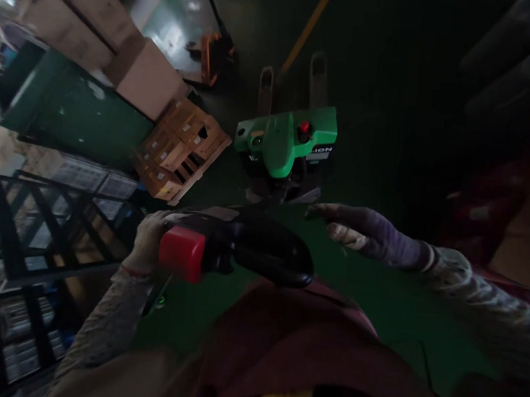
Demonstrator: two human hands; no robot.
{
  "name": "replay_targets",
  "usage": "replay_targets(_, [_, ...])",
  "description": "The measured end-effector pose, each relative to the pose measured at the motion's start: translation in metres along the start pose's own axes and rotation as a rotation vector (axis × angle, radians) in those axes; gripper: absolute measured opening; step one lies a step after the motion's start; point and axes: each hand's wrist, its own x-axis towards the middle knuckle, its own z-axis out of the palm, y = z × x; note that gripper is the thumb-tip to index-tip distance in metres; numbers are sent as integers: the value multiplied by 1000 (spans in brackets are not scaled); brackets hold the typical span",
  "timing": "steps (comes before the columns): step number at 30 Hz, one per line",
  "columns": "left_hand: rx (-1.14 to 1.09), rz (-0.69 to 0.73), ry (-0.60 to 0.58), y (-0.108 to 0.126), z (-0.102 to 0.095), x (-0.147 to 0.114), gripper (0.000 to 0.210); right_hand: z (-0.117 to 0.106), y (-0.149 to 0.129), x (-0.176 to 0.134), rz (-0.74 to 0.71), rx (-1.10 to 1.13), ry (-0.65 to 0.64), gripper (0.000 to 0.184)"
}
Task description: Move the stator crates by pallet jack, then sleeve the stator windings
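Control handle [220,227] of a green pallet truck [280,142] is what the work centres on: it juts toward the person's body, its red end block [182,253] to the left and its black loop to the right. The truck stands on the green floor [183,323] just beyond, its forks [318,84] pointing away. The left hand [147,242] is closed around the handle's left end, beside the red block. The right hand [365,233] is spread, fingers stretched toward the loop but apart from it, holding nothing. The step in hand looks like steering the truck one-handed; a two-handed grip would call for the right hand to move in and close on the loop.

As for containers, brown boxes [166,149] sit on a wooden pallet [201,173], reaching close to its edges. Beyond its far-left corner stands a big green bin [78,110], with large cartons [142,75] beside and above it. At left, a dark metal frame [17,278] stands in front of pale, crate-like stacks. What any of these hold cannot be told.
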Motion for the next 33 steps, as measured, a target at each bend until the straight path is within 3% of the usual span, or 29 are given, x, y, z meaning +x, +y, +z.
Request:
replay_targets(5, [87, 13, -67, 24, 35, -56, 39, 62, 5, -24, -148, -169, -147, 56])
replay_targets(8, [86, 20, -87, 31, 50, -73, 40, 89, 10, -35, -60, -311, -183, 73])
replay_targets(13, [-24, 93, -177, 18, 55, -73, 45, 117, 5, -39, 19, -445, -95, 90])
replay_targets(18, [-256, 326, -470, -9, 55, -51, 29, 128, 11, -22, 30, -569, -112, 103])
replay_targets(20, [-254, 368, -496, -12, 59, -44, 22, 127, 21, -19, 76, -605, -83, 102])
replay_targets(24, [-238, 400, -440, -6, 69, -45, 24, 129, 30, -28, 144, -592, -28, 97])
replay_targets(28, [-212, 405, -413, -4, 77, -52, 27, 137, 33, -41, 108, -581, 29, 86])
replay_targets(33, [-189, 362, -389, 5, 77, -61, 32, 150, 33, -54, 22, -798, 116, 62])
